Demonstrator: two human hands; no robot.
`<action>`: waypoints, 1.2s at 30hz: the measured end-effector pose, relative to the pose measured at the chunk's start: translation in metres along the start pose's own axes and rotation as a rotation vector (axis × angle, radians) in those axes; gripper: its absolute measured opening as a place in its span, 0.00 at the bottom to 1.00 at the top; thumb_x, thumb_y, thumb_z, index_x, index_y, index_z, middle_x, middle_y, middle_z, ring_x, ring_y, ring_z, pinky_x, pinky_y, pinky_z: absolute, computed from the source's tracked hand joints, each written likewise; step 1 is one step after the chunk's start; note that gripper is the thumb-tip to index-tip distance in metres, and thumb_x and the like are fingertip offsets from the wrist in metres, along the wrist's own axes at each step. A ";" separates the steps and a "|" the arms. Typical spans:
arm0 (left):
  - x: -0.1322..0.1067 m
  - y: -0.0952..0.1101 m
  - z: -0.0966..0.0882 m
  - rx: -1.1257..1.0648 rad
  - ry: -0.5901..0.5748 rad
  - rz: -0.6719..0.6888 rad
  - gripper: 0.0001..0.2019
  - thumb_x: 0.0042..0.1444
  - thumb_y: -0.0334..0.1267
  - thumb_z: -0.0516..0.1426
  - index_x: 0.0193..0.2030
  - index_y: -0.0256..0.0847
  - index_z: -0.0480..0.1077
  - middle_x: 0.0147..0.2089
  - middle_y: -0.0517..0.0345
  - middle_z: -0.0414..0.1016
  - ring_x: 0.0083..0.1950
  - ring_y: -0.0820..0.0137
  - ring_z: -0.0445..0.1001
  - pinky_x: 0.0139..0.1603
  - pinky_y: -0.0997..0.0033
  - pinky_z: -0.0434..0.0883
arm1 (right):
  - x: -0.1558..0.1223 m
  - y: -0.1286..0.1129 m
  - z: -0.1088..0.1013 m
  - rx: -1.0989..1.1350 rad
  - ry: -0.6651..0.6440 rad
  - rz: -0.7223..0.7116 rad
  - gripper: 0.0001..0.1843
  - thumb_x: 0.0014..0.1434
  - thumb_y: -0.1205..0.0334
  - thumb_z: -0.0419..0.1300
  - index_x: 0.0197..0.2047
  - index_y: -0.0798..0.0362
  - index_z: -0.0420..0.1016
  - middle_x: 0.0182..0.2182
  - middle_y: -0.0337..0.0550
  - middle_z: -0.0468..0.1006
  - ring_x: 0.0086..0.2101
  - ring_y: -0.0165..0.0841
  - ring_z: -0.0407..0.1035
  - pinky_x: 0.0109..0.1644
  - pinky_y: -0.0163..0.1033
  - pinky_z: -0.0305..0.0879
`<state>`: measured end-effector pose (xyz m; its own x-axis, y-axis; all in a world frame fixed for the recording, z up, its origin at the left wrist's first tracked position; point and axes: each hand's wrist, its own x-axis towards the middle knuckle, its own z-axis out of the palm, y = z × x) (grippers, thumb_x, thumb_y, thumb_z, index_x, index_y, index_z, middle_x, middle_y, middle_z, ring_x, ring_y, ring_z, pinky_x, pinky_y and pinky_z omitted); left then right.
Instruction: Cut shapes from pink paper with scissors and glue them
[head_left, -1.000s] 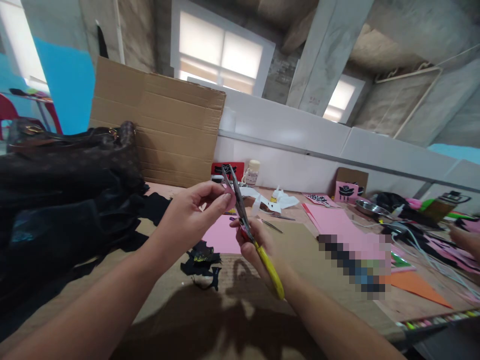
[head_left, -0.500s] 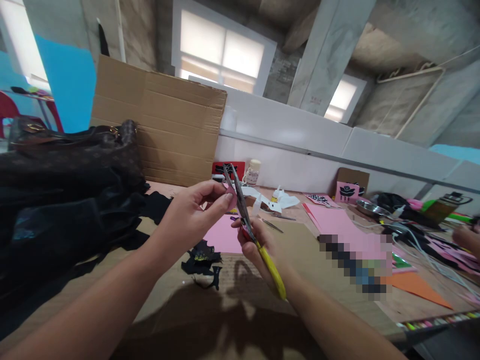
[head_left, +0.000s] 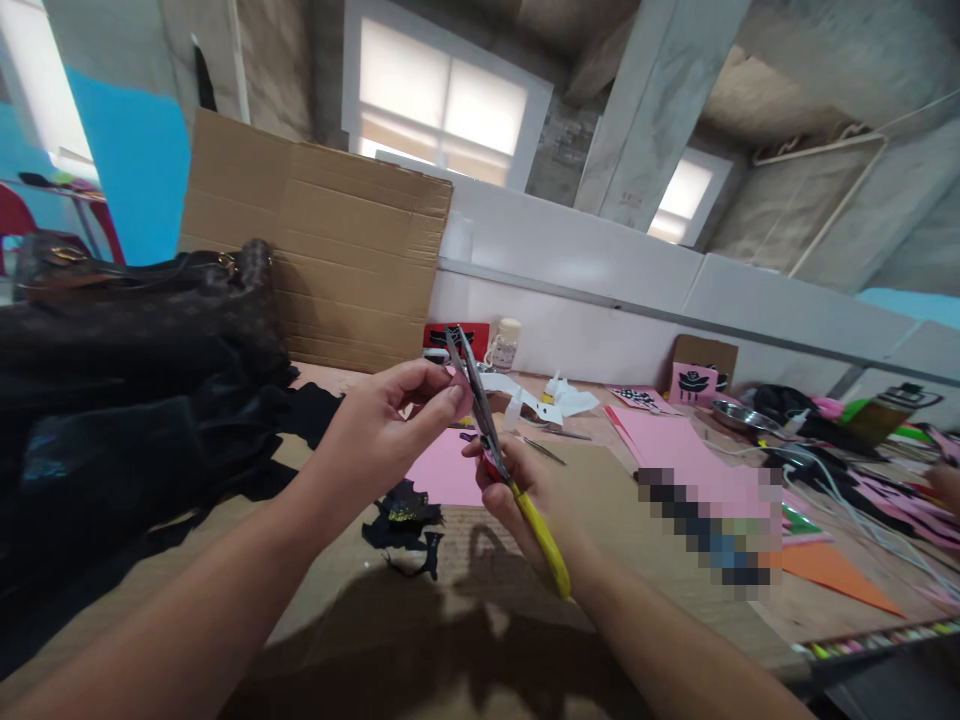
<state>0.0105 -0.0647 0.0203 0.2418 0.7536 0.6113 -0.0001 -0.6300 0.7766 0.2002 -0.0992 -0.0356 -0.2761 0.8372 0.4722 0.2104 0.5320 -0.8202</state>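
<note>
My left hand point(head_left: 409, 410) pinches a small piece of pink paper point(head_left: 464, 393) between thumb and fingers. Closed around yellow-handled scissors point(head_left: 541, 540), my right hand point(head_left: 517, 490) holds them with the blades pointing up and slightly apart. The blades lie right beside the pink piece; whether they touch it I cannot tell. Below my hands, a pink sheet point(head_left: 448, 470) lies on the cardboard work surface point(head_left: 600, 550). Scraps of black material point(head_left: 405, 520) rest just in front of that sheet.
Black cloth and a brown handbag point(head_left: 142, 310) fill the left side before an upright cardboard panel point(head_left: 352, 250). Tweezers point(head_left: 545, 452) lie beyond my right hand. Pink sheets point(head_left: 675, 445), an orange sheet point(head_left: 836, 577) and a metal bowl point(head_left: 742, 415) are on the right.
My hands, the scissors and the pink piece stay almost in place. At the far right edge, another person's hand has shifted slightly.
</note>
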 end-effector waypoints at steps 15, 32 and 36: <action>0.001 0.004 0.002 -0.086 0.048 -0.055 0.09 0.57 0.44 0.66 0.37 0.40 0.78 0.31 0.61 0.79 0.26 0.76 0.67 0.27 0.76 0.67 | 0.001 0.008 0.001 0.067 0.081 0.005 0.30 0.59 0.33 0.60 0.52 0.47 0.69 0.32 0.38 0.64 0.29 0.32 0.58 0.32 0.38 0.54; 0.001 -0.003 0.000 0.013 0.003 -0.023 0.11 0.62 0.47 0.59 0.36 0.42 0.74 0.32 0.62 0.75 0.29 0.73 0.64 0.27 0.74 0.60 | -0.001 0.009 0.000 -0.017 0.026 -0.056 0.24 0.63 0.38 0.60 0.53 0.45 0.70 0.31 0.36 0.64 0.29 0.32 0.57 0.32 0.39 0.55; 0.001 -0.005 0.000 0.003 -0.009 -0.032 0.12 0.63 0.49 0.59 0.36 0.43 0.74 0.33 0.63 0.75 0.29 0.74 0.64 0.27 0.73 0.59 | 0.000 0.008 0.000 -0.028 0.021 -0.051 0.25 0.63 0.36 0.59 0.53 0.46 0.69 0.31 0.36 0.63 0.29 0.32 0.57 0.32 0.39 0.55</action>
<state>0.0104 -0.0608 0.0175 0.2502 0.7718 0.5845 0.0112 -0.6060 0.7954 0.2020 -0.0947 -0.0423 -0.2677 0.8112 0.5200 0.2224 0.5771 -0.7858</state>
